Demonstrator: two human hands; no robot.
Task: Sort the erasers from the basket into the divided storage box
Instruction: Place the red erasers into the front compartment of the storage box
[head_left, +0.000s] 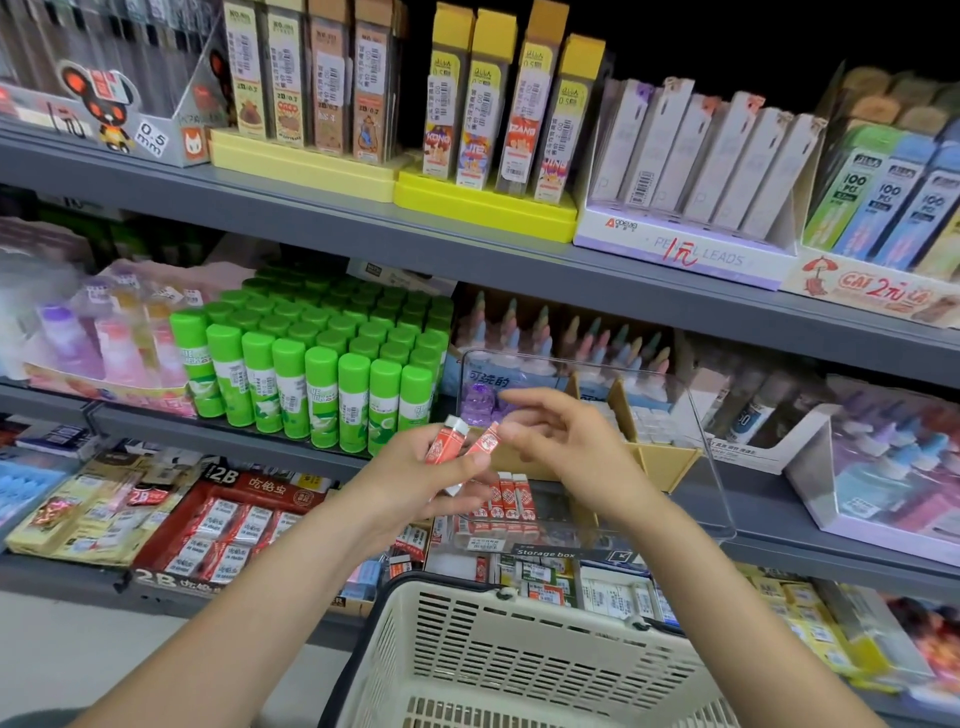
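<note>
Basket below; left hand grips erasers; right hand beside.

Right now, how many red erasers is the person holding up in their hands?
2: one red eraser gripped in the left hand, a second beside it, toward the right hand. The left fingers may hide more.

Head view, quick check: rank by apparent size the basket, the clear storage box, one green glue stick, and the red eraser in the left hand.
1. Basket, though it is nearest the camera, so its lead is exaggerated.
2. Clear storage box.
3. Green glue stick.
4. Red eraser, held in the left hand.
</note>
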